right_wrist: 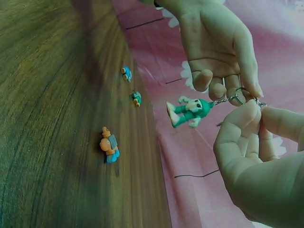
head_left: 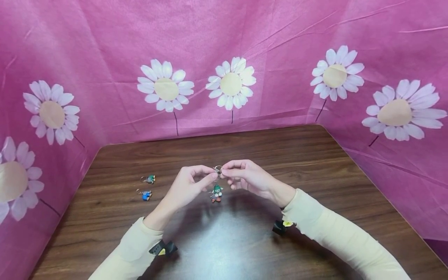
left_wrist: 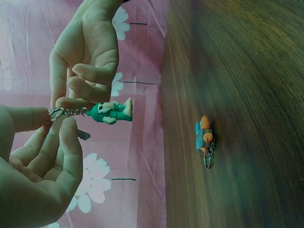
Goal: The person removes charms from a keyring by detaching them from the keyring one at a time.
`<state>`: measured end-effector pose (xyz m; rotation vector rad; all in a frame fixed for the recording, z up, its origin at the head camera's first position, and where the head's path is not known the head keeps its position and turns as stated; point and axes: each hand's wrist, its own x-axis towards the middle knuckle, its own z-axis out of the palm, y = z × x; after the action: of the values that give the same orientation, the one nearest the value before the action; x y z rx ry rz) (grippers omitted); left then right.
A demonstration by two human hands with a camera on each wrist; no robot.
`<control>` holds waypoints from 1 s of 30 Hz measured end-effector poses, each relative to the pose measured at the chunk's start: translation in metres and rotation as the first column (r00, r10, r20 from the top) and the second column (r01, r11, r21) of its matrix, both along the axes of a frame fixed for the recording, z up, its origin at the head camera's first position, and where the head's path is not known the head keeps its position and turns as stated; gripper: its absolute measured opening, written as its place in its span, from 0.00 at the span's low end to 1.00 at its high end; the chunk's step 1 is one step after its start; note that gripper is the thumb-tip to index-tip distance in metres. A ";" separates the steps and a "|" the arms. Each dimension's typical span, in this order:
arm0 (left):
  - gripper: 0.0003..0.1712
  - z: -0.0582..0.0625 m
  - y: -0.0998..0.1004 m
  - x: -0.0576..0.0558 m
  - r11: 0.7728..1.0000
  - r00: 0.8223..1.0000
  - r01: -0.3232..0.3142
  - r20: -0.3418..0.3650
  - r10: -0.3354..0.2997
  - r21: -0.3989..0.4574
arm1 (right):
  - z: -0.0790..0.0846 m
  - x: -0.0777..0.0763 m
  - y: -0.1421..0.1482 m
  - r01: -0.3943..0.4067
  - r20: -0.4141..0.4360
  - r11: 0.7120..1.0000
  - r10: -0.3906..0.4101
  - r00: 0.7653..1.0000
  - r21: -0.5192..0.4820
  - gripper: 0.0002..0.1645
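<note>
A keychain with a small green figure [head_left: 217, 190] hangs between my two hands, its short chain [left_wrist: 73, 112] running to a metal split ring [head_left: 218, 168]. My left hand [head_left: 187, 186] pinches the ring with thumb and index finger. From the other side my right hand [head_left: 252, 178] also pinches the ring, its other fingers loosely bent. A small dark tip [left_wrist: 84, 135] shows beside the left fingers; what it belongs to is hidden. Under the hanging figure, an orange figure keychain [left_wrist: 205, 134] with blue and grey parts lies on the table.
To the left on the brown wooden table [head_left: 115, 175] lie a green figure keychain [head_left: 151, 179] and a blue figure keychain [head_left: 146, 195], each with a ring. Pink cloth [head_left: 280, 97] printed with white daisies stands along the table's back and sides.
</note>
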<state>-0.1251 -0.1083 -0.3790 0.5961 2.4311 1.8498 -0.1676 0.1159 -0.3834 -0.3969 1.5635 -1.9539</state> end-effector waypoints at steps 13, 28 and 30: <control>0.10 0.005 -0.009 0.000 0.968 0.995 0.097 -0.011 -0.103 -0.233 | 0.002 -0.009 0.009 -0.159 -0.186 0.958 0.206 0.961 0.240 0.17; 0.07 0.008 -0.004 -0.002 0.941 0.985 0.171 0.015 -0.174 -0.292 | 0.003 -0.013 0.014 -0.246 -0.269 0.899 0.353 0.896 0.361 0.10; 0.07 0.006 -0.002 -0.002 0.947 0.986 0.163 0.024 -0.163 -0.276 | -0.001 -0.012 0.016 -0.252 -0.251 0.911 0.341 0.906 0.327 0.11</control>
<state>-0.1273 -0.1103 -0.3726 0.7469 2.4910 1.4148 -0.1793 0.1315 -0.3847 -0.7931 1.8224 -1.4522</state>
